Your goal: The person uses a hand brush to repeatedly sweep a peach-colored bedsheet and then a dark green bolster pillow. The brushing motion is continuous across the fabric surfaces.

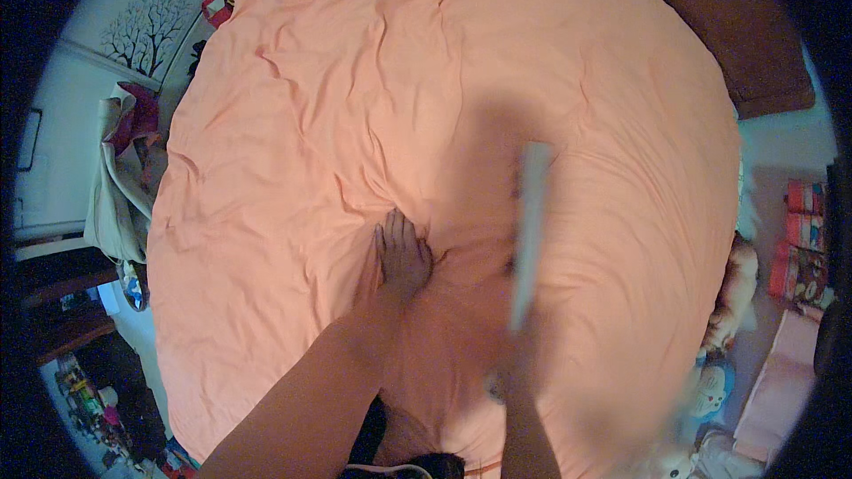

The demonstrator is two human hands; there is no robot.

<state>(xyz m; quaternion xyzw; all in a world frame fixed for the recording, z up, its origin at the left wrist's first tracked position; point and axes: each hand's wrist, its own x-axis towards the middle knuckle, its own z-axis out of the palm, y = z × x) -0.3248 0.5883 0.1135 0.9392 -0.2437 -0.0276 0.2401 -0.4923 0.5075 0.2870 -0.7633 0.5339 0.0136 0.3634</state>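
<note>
A wrinkled peach-coloured bed sheet (299, 146) spreads over the large bed before me. My left hand (403, 256) lies palm down on it near the middle, holding nothing, with creases gathered round the fingers. To its right, my right hand (522, 352) is strongly blurred. It grips the near end of a long, narrow, pale grey-blue tool (532, 233), which points away from me over the sheet. Blur hides the tool's exact kind and whether it touches the cloth. A dark blurred shadow falls on the sheet beside and beyond the tool.
A brown wooden headboard or panel (739, 26) borders the bed at the upper right. Plush toys (712, 389) lie along the right side, near a pink padded item (779, 386). Cloth items (116, 179) hang at the left, above a dark shelf (60, 286).
</note>
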